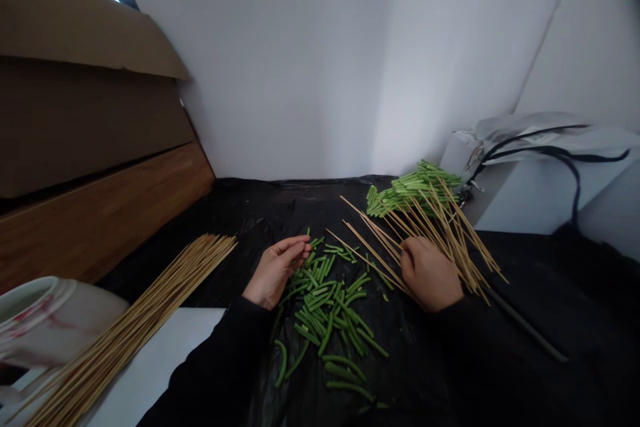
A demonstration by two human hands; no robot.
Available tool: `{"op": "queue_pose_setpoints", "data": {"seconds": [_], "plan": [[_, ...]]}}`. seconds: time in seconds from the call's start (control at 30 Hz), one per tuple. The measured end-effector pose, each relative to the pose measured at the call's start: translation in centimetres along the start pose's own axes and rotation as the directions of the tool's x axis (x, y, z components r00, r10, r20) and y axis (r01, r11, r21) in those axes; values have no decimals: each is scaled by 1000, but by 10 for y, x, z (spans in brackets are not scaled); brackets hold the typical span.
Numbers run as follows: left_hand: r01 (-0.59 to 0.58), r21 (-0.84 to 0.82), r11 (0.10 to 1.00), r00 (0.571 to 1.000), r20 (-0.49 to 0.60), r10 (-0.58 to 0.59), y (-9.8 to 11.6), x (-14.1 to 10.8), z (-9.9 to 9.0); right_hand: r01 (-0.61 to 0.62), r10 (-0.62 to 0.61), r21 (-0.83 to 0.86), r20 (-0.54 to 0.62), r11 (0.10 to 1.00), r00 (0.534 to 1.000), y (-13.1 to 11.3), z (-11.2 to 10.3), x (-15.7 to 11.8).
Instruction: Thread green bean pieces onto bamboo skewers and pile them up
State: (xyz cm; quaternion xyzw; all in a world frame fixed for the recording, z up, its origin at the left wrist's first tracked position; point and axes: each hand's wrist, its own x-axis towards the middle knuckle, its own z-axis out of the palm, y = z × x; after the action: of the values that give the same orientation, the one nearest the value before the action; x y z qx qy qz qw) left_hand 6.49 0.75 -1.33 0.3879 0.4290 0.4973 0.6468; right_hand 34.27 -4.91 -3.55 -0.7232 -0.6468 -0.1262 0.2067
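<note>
My left hand [280,268] is closed in a pinch on a short green bean piece [309,232], whose tip sticks up above the fingertips. Below and beside it, a loose heap of cut green beans [325,307] lies on black plastic sheeting. Fingers curled, my right hand [431,275] is closed over thin bamboo skewers [373,230]; its fingertips are partly hidden, and it seems to grip a skewer there. Behind that hand, more skewers lie fanned across a neat pile of skewered green pieces [415,187].
A thick bundle of bamboo skewers [145,313] lies at left over a white board [170,353], beside a white tub [60,320]. Cardboard [85,120] stands far left. White wall [300,67] closes the back. At right sits a white box [525,193] with plastic bag and black straps.
</note>
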Motion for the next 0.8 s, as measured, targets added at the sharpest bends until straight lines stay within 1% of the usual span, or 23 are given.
{"op": "queue_pose_setpoints", "data": {"seconds": [0.1, 0.17, 0.3, 0.37, 0.47, 0.63, 0.8], "plan": [[2, 6, 1000, 1000, 1, -2, -2, 1, -1, 8, -6, 52, -43, 999, 999, 3, 3, 1], [7, 9, 1000, 1000, -5, -7, -2, 3, -2, 10, -6, 104, -37, 995, 999, 6, 7, 1], [16, 13, 1000, 1000, -4, -16, -3, 4, -3, 5, -17, 162, 75, 987, 997, 8, 14, 2], [13, 14, 1000, 1000, -2, -13, -4, 3, -3, -25, 9, 133, 116, 991, 993, 8, 13, 2], [16, 19, 1000, 1000, -6, -16, -4, 3, -3, -82, 73, 42, 175, 996, 982, 8, 10, 2], [22, 24, 999, 1000, -5, -22, -2, 2, -2, -124, 149, -103, 290, 987, 946, 10, 7, 1], [25, 14, 1000, 1000, -6, -24, -1, 1, 0, -143, 178, -131, 311, 981, 934, 11, 8, 0]]}}
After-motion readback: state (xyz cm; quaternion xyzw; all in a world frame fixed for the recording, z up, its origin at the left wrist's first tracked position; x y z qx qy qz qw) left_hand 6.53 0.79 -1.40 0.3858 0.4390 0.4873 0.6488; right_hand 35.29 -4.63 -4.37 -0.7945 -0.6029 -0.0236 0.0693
